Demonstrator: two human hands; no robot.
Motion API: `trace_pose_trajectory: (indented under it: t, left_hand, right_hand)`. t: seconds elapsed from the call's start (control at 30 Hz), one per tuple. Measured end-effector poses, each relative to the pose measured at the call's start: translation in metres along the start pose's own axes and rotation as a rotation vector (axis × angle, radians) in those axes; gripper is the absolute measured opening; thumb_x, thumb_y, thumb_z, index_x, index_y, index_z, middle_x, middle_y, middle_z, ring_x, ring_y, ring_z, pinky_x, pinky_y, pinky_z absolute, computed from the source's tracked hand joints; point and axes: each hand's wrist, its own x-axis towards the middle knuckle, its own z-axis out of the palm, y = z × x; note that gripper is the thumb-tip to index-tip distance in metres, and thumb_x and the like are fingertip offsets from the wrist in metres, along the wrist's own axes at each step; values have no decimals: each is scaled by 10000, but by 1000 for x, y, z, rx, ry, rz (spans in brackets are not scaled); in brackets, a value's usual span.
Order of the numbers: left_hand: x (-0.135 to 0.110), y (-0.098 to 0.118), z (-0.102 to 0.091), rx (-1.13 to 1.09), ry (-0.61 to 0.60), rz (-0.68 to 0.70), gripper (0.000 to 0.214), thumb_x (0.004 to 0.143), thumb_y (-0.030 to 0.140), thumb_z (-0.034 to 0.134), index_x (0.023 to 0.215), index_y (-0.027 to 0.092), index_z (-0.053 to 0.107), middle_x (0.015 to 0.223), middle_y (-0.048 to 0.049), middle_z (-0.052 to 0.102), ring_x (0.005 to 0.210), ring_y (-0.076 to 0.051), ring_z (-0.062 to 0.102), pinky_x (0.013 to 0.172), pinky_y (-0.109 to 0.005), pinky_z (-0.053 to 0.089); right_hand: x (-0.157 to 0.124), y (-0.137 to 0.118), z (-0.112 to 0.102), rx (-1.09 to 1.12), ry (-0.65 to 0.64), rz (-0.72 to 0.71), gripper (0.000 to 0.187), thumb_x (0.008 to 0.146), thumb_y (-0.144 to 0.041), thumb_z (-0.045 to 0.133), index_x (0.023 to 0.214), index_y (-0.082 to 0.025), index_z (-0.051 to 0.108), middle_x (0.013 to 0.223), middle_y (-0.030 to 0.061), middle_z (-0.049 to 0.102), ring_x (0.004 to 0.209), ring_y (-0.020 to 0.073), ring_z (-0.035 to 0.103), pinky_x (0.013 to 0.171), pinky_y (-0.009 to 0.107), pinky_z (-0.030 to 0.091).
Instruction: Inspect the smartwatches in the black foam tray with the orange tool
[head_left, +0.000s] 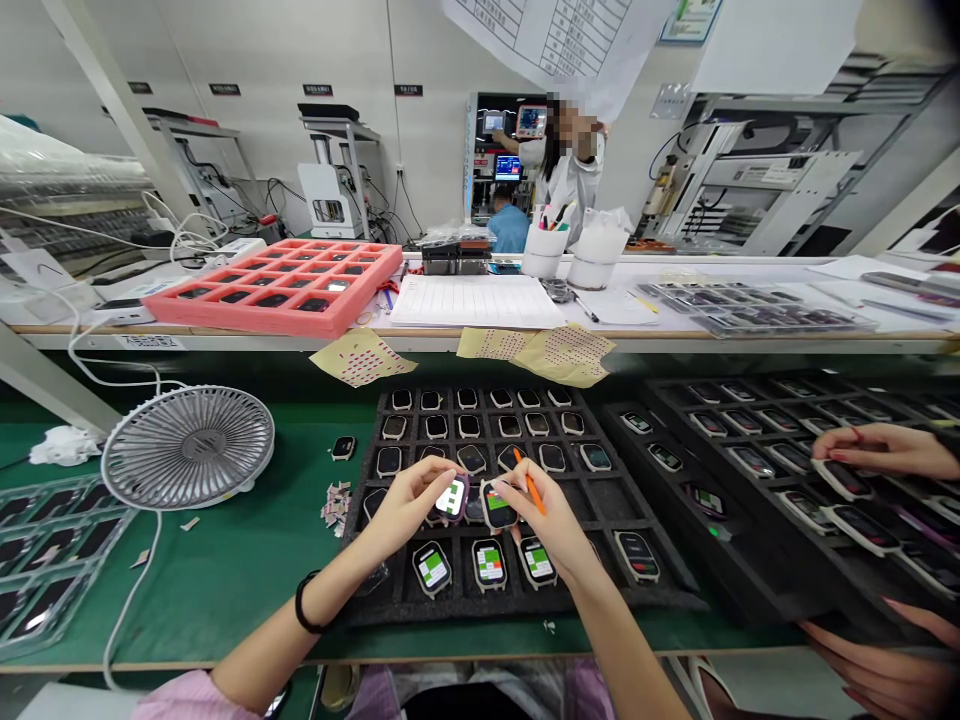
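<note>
My left hand [417,502] is closed on a purple-edged smartwatch [452,497] with a white and green screen. Close beside it, my right hand [546,512] grips a light-framed smartwatch [497,506], its screen lit green and white. An orange pen [531,484] also sticks up between the right fingers. Both hands are above a black foam tray [679,590] with rows of square pockets, many holding dark-screened watches. Along the tray's near side, several watches show lit screens, among them one [432,568] below my left hand. My wrists and fingers cover some pockets.
A round fan [189,446] and a clear tray of dark screens [56,560] are on the left. Another person's hand [892,450] holds a watch over black trays at right. A pink foam tray [330,318] sits on the shelf; yellow sticker sheets [570,352] hang below it.
</note>
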Motion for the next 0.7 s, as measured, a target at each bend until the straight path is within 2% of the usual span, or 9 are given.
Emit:
trace_pose_trajectory:
  t: [0.23, 0.37, 0.43, 0.53, 0.6, 0.7]
  left_hand:
    - [0, -9, -1, -24, -89, 51, 364, 844, 384, 567, 1142, 175, 540, 1129, -88, 611, 986, -206, 587, 782, -285, 486]
    - [-2, -9, -2, -21, -124, 48, 460, 821, 344, 607, 1236, 191, 482, 1204, -106, 572, 1000, -211, 585, 770, -281, 493]
    - [-3, -7, -2, -23, -112, 30, 476, 826, 358, 596, 1258, 199, 474, 1183, -105, 586, 916, -193, 604, 667, -248, 490]
    - [-2, -5, -2, -21, -67, -12, 440, 843, 409, 549, 1223, 191, 516, 1085, -90, 625, 635, -114, 562, 480, -205, 400]
    - [-1, -4, -3, -5, -33, -28, 401, 847, 434, 525, 1156, 182, 572, 964, -60, 649, 501, -70, 466, 438, -200, 344]
    - [-1, -3, -3, 11, 11, -31, 362, 841, 454, 525, 1049, 176, 631, 800, -23, 647, 481, -73, 445, 443, -201, 338]
  right_hand:
    - [0, 1, -2, 40, -83, -8, 443, 729, -408, 723, 718, -224, 321, 831, -27, 559, 581, 124, 628, 348, 164, 392]
    - [0, 2, -4, 35, -89, -16, 446, 719, -391, 736, 716, -225, 322, 835, -37, 541, 555, 96, 589, 354, 166, 407]
    - [0, 3, -4, 45, -84, -17, 423, 745, -422, 703, 716, -224, 330, 823, -37, 532, 523, 83, 559, 356, 174, 411]
    - [1, 5, -5, 57, -77, -3, 408, 771, -483, 652, 711, -222, 345, 743, -50, 490, 471, 75, 521, 352, 183, 398]
    - [2, 6, -5, 48, -62, 2, 413, 772, -500, 643, 704, -222, 346, 687, -61, 454, 448, 72, 497, 346, 181, 386]
    - [3, 7, -5, 41, -54, 0, 420, 754, -481, 669, 696, -223, 343, 671, -68, 422, 444, 67, 472, 339, 176, 390]
